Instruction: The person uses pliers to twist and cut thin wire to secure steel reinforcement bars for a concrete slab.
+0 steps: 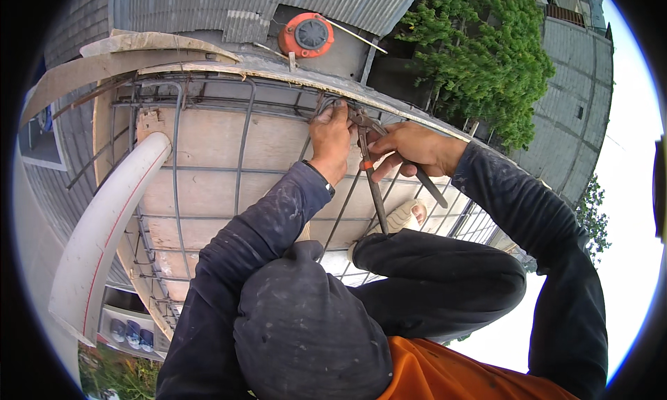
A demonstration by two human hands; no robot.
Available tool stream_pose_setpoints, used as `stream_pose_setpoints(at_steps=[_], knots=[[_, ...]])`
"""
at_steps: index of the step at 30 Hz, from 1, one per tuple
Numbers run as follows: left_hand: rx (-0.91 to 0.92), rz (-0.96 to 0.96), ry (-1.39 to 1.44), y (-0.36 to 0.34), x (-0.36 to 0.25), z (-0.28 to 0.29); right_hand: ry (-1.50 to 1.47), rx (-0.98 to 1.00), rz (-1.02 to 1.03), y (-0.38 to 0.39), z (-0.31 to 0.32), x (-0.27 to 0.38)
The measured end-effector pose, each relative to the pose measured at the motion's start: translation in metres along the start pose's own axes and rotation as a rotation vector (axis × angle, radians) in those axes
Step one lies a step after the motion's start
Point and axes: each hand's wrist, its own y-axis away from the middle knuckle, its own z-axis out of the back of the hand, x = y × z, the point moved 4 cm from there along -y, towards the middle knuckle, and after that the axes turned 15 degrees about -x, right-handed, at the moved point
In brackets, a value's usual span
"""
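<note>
My right hand (420, 150) grips a pair of dark metal pincers (366, 150), its fingers around and between the two spread handles. One handle has an orange band on it. The pincers' jaws are up against the steel bars at the board edge. Close by on the left, my left hand (328, 139) is closed at the same spot, thumb and fingers pressed together. Whatever lies between those fingertips is hidden. Beneath both hands runs a grid of reinforcing bars (241, 150) over plywood panels (208, 195).
A white pipe (114, 233) slants up at the left. Wooden formwork (306, 73) borders the bars at the far side, with an orange-and-black round object (309, 34) beyond it. My shoe (403, 218) rests on the grid. A leafy tree (479, 60) grows at the far right.
</note>
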Motion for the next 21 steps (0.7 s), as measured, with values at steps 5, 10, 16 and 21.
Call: stream_pose_setpoints(at_steps=[5, 10, 16, 21], knots=[[-0.011, 0.006, 0.062, 0.001, -0.002, 0.0, 0.034, -0.032, -0.026, -0.008, -0.003, -0.001], [0.034, 0.006, 0.056, 0.003, -0.004, -0.003, 0.138, -0.013, 0.127, -0.023, -0.005, -0.013], [-0.014, -0.013, 0.067, 0.005, -0.006, -0.002, 0.417, -0.213, 0.164, 0.015, -0.007, 0.001], [-0.046, -0.043, 0.07, 0.004, -0.002, -0.006, 0.842, -0.598, 0.724, 0.037, -0.005, -0.004]])
